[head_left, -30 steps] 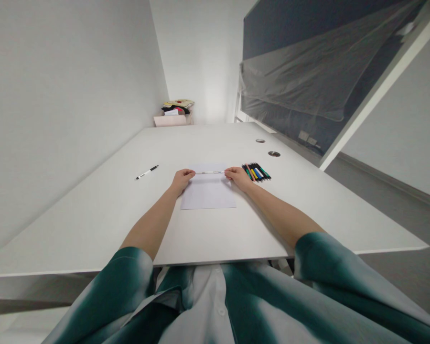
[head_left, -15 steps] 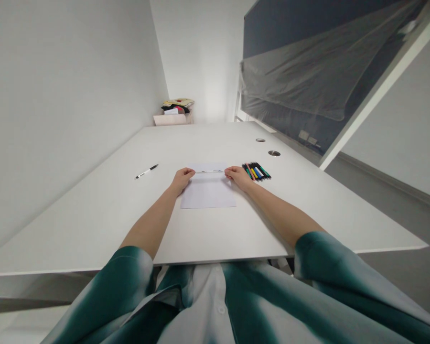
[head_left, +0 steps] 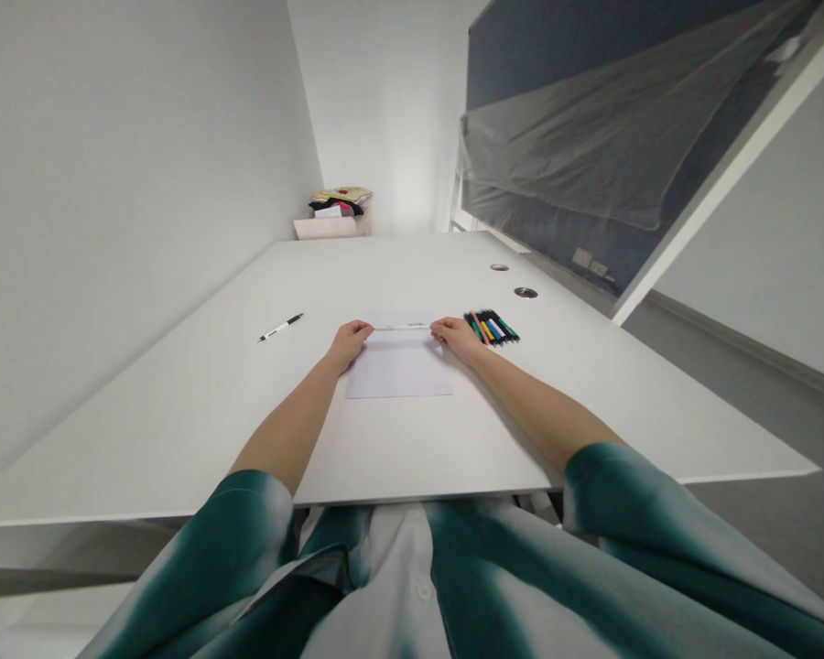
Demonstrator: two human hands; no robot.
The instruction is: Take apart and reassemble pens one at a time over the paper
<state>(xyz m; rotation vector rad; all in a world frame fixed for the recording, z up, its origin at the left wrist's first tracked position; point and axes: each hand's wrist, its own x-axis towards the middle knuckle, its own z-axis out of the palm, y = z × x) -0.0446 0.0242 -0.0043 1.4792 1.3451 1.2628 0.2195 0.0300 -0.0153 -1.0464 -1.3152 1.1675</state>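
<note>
A thin white stick with small dark print (head_left: 402, 327) is stretched level between my two hands, looking like a slim ruler or pen; its exact kind is unclear. My left hand (head_left: 350, 343) pinches its left end, and my right hand (head_left: 457, 339) pinches the right end. Beneath it lies a blank sheet of white paper (head_left: 399, 371), with a faint shadow just below the stick. Fingertips cover both ends of the stick. Right beside my right hand is a row of several coloured markers (head_left: 493, 328) with dark caps.
A black-and-white pen (head_left: 280, 328) lies to the left on the white table (head_left: 178, 439). Two round metal grommets (head_left: 525, 293) are set in the tabletop at the right. At the far end stands a box with folded items (head_left: 326, 227). A plastic-draped dark panel (head_left: 563, 156) rises at right.
The stick appears turned slightly about its length, as its dark print shows differently. Both hands keep their hold in nearly the same place.
</note>
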